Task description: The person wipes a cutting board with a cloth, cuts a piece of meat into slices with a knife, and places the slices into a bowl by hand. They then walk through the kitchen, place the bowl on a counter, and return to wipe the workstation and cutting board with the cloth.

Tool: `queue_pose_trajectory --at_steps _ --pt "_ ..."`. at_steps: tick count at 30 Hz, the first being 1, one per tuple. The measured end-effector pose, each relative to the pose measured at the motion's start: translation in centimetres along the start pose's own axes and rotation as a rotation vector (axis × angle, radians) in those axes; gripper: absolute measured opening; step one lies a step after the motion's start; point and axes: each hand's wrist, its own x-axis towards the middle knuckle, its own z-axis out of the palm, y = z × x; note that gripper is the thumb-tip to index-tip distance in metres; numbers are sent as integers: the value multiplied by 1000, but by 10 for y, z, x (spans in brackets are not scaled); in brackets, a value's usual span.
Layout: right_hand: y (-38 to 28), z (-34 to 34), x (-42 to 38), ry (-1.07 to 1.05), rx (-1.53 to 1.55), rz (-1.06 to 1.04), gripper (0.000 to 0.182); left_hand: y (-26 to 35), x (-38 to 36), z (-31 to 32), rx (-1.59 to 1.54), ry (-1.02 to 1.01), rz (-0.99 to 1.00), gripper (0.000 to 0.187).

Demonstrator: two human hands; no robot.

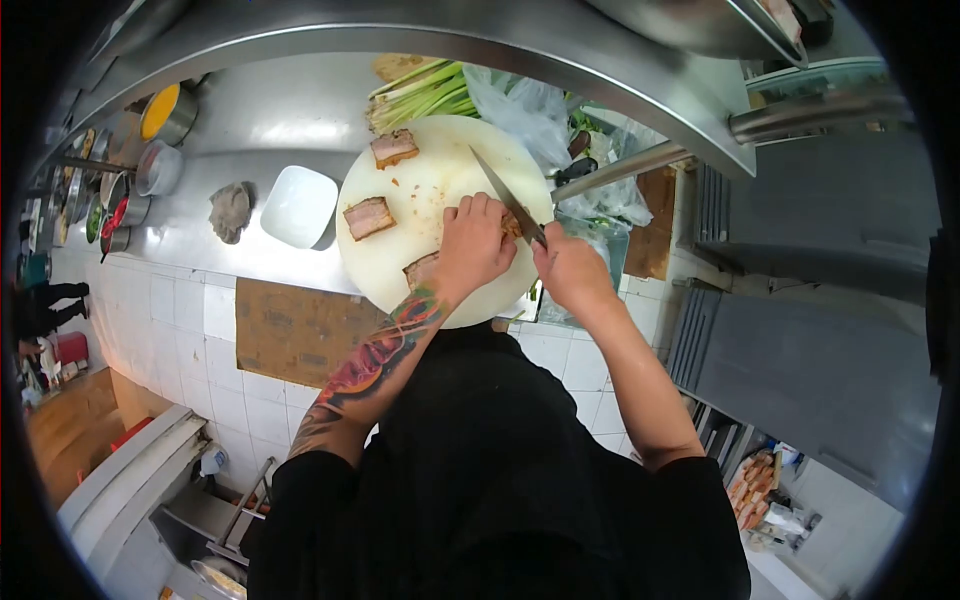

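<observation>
On a round white cutting board, my right hand grips the handle of a kitchen knife. Its blade points up and to the left across the board. My left hand has its fingers curled over a browned piece of pork belly beside the blade, and mostly hides it. Two more pork belly chunks lie on the board's left side, an upper chunk and a middle chunk. A third chunk is partly covered by my left wrist. Small brown crumbs are scattered between them.
Left of the board are a white square bowl and a crumpled grey cloth. Behind it lie green stalks and a clear plastic bag. A steel shelf runs overhead. Pots and containers stand far left.
</observation>
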Motion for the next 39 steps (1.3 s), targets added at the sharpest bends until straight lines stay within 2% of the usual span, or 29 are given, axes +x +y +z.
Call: queue_pose_trajectory --at_steps 3,5,7,13,19,25,27,31,33,35,39 --pt "9 -12 -11 34 16 -12 25 3 -8 -11 2 16 -4 52" --pt "9 -31 -38 146 187 -70 25 2 -12 -24 -5 48 -29 56" --pt "12 -48 -63 140 185 -75 27 -5 -18 -34 14 4 -50 63" --pt "22 -42 -106 106 131 -114 30 -13 -21 -37 34 -123 -68 61" --pt "17 -36 -115 52 100 -83 30 -7 -15 -33 -5 -119 -34 56" --pt "9 -37 -112 49 -6 -87 25 -7 -11 -17 -36 -97 11 48" --pt "3 -44 -110 4 -52 -75 20 -6 -10 -13 -34 -91 9 47" --pt "-7 -57 -86 -79 -79 -54 22 -5 -9 -9 -36 -77 11 45" --pt "-9 -42 -59 -41 -66 -66 21 -4 -9 -9 -30 -72 1 46" --pt "-3 10 -14 27 -18 -40 23 -4 -14 -8 -26 -72 -1 47" --pt "-3 11 -6 89 17 -68 24 -5 -17 -5 -17 -41 -1 51"
